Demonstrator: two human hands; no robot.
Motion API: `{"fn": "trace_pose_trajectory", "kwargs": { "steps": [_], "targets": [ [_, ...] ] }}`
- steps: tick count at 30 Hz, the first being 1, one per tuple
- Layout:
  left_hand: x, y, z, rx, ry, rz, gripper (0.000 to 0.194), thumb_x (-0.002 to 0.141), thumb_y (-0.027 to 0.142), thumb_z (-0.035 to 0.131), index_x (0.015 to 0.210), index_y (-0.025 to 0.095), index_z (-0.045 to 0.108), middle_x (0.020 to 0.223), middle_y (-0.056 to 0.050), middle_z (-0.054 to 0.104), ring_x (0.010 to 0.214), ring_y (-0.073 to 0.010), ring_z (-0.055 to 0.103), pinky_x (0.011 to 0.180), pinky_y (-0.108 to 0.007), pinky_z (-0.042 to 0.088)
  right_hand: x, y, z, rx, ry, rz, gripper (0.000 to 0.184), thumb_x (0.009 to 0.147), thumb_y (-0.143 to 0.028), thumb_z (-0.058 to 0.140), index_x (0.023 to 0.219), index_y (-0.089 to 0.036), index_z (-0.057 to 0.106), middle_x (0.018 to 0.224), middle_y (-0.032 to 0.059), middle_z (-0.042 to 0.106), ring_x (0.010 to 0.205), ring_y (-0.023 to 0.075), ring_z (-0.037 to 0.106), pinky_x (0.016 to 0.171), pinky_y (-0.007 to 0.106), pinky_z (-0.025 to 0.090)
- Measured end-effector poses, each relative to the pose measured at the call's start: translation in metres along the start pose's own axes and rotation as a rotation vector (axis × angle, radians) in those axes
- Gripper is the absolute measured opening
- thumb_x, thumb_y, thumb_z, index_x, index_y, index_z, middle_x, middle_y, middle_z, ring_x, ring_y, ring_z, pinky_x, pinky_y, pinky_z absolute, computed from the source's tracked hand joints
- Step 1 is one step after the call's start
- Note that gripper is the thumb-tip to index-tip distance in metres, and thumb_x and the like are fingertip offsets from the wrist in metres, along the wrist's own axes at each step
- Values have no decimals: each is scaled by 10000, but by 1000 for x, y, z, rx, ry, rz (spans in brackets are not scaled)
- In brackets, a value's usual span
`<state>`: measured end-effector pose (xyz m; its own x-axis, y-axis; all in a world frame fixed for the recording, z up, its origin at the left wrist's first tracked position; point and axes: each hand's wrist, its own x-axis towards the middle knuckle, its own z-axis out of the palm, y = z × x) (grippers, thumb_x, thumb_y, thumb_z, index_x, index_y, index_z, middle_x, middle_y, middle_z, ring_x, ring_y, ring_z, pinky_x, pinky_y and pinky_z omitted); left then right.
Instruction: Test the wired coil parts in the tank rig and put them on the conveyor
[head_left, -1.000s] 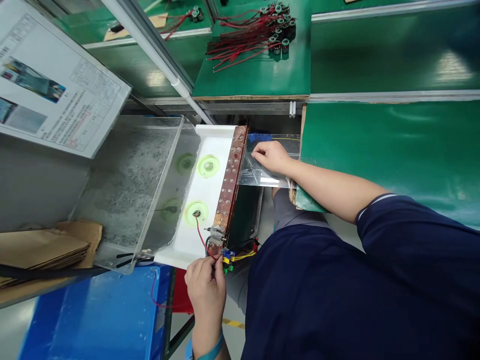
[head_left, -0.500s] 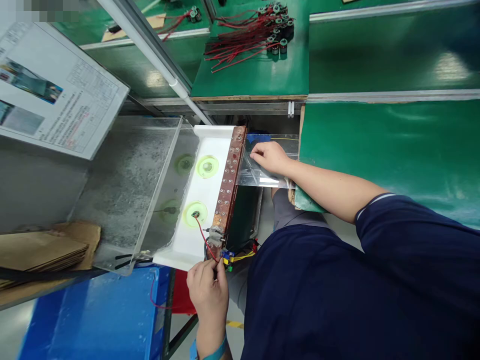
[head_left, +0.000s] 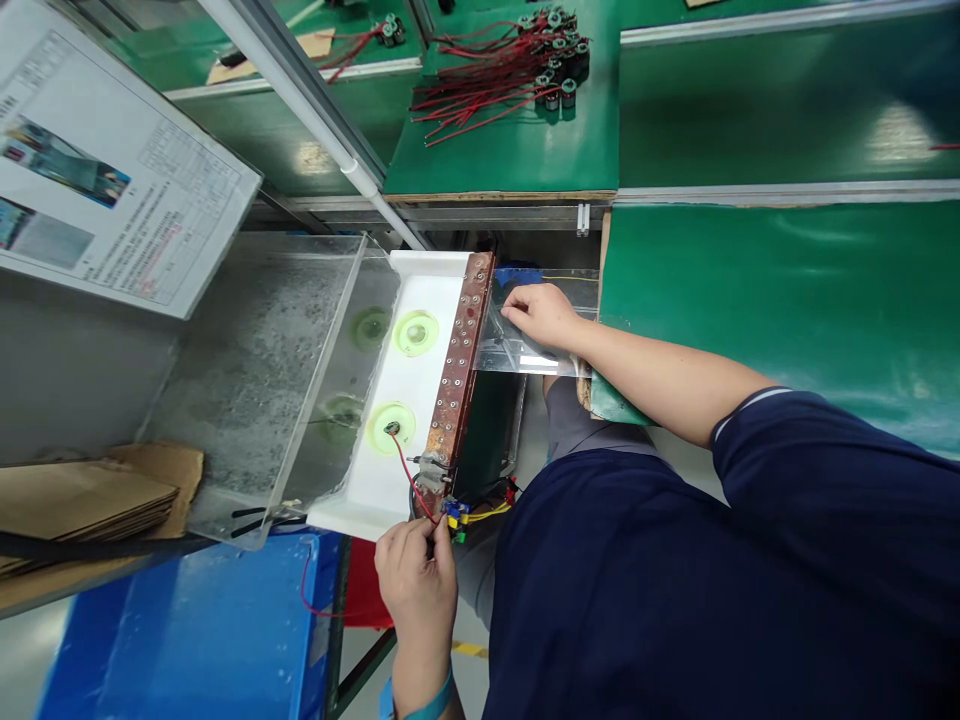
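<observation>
My left hand is closed at the front end of the white tray, its thumb and fingers pinching a red wire. That wire runs up to a small wound part seated in the nearer of two yellow-green rings. The second ring lies farther back on the white tray. My right hand rests over a clear plastic plate, fingers curled together; whatever they hold, if anything, is hidden. Between the hands runs a brown strip with screws.
Blue, yellow and green wire connectors sit beside my left fingers. A clear guard stands left of the tray. Many red-wired coils lie on the back green shelf. A blue bin and cardboard sheets are at lower left.
Both hands stay essentially in place, and the red wire keeps its position. The whole view has shifted very slightly.
</observation>
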<state>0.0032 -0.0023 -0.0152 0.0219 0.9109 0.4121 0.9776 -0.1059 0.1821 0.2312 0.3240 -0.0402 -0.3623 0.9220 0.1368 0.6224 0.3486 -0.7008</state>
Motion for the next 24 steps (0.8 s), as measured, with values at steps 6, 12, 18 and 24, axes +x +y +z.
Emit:
{"fn": "trace_pose_trajectory", "kwargs": {
  "steps": [6, 12, 18, 24],
  "targets": [
    [1, 1, -1, -10, -3, -13, 126, 888, 124, 666, 875, 180, 554, 800, -54, 644, 807, -220, 568, 787, -362, 467, 0, 3, 2, 14, 3, -12, 180, 900, -264, 603, 923, -164, 750, 879, 39, 721, 799, 183, 602, 743, 282, 394],
    [3, 1, 0, -46, -7, -24, 136, 889, 113, 664, 868, 180, 548, 807, -53, 644, 800, -215, 567, 794, -367, 465, 1, 0, 0, -25, 4, -2, 173, 899, -269, 604, 904, -171, 748, 866, 33, 731, 802, 184, 626, 736, 281, 408],
    [1, 10, -3, -47, -35, -90, 142, 915, 102, 607, 841, 194, 528, 775, -36, 595, 789, -209, 529, 758, -355, 443, -3, 0, -3, -33, 11, -52, 206, 886, -298, 587, 912, -194, 763, 952, 43, 758, 879, 211, 670, 745, 289, 440],
    [-1, 17, -2, -78, -51, -229, 188, 929, 71, 550, 802, 198, 493, 789, -36, 550, 800, -199, 490, 730, -334, 430, -1, 12, 3, -49, 32, -37, 252, 853, -369, 582, 876, -206, 772, 877, 53, 758, 785, 224, 673, 661, 304, 442]
  ]
}}
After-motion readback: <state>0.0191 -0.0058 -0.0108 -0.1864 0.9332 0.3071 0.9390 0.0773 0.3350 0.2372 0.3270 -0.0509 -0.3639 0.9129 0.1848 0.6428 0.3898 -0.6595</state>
